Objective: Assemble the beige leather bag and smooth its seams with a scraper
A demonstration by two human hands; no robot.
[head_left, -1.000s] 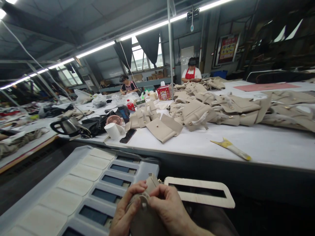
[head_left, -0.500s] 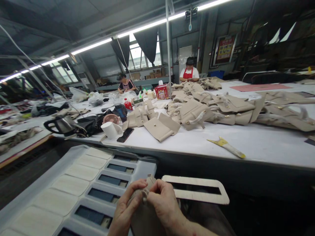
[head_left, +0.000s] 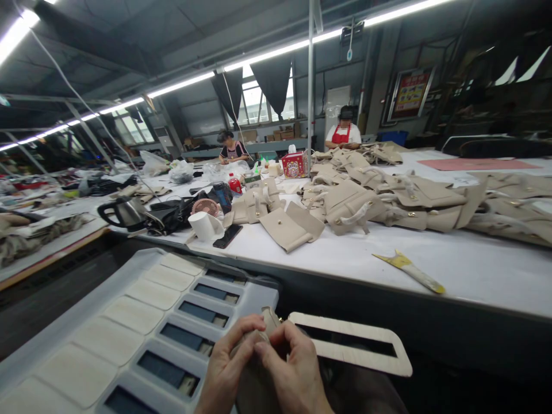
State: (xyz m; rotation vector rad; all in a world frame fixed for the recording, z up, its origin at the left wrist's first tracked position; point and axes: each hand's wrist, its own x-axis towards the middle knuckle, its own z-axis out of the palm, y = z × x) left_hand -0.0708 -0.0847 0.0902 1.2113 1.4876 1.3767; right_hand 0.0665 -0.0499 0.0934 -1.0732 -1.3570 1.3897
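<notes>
The left hand [head_left: 226, 365] and right hand [head_left: 299, 368] pinch a beige bag piece [head_left: 271, 317] between them, fingertips nearly meeting and hiding the gripped edge. Right of the right hand lies a pale slotted frame [head_left: 357, 355]; left of the left hand, a grey molded rack [head_left: 254, 299]. Beyond both, beige bags [head_left: 351, 198] cover part of the table [head_left: 336, 259].

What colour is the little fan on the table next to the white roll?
The fan is dusty pink; the head view shows it best.

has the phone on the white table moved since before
No. The phone lies just right of the white roll, near the edge of the table, as before; only the view shifted.
</notes>
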